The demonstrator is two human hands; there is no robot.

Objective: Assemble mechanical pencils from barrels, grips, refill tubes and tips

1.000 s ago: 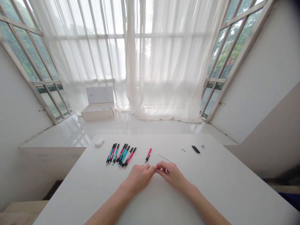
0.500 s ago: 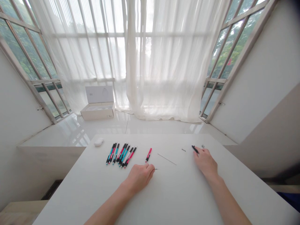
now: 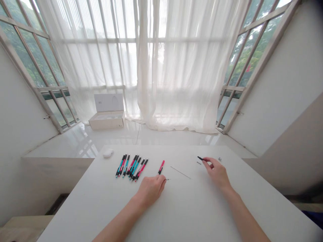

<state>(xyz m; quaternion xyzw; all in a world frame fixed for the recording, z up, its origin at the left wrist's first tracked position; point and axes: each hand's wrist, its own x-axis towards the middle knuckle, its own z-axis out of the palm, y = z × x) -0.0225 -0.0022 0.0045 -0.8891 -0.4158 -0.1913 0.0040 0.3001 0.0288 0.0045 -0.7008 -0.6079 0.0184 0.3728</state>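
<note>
**Room:** a white curtain [image 3: 176, 67] hangs across tall windows [image 3: 27, 43], above a glossy white floor [image 3: 171, 138].

**On the floor:** an open white box [image 3: 106, 121], its lid standing up behind it.

**Work surface:** a white tabletop [image 3: 202, 208], with my forearms resting toward its near edge.

**Pen row:** about ten pens [image 3: 131, 167] with teal or pink barrels, lying side by side, left of centre.

**Also on the tabletop:** a white oval case [image 3: 108, 153] at the far left; a lone pink pen [image 3: 161, 167] just beyond my left hand; a thin grey rod [image 3: 180, 172] lying apart between my hands.

**Left hand [image 3: 150, 191]:** my fingers [image 3: 158, 179] are closed on a tiny pointed tip [image 3: 167, 179], which pokes out toward the rod.

**Right hand [image 3: 217, 173]:** my fingers [image 3: 207, 161] pinch a small black piece [image 3: 201, 158] by one end.

**Just changed:** my right hand has picked the black piece up from the tabletop and carried it leftward, so it now hangs just above a small grey bit [image 3: 199, 163].

**Smallest:** metal bits [image 3: 219, 159], out past my right hand.
</note>
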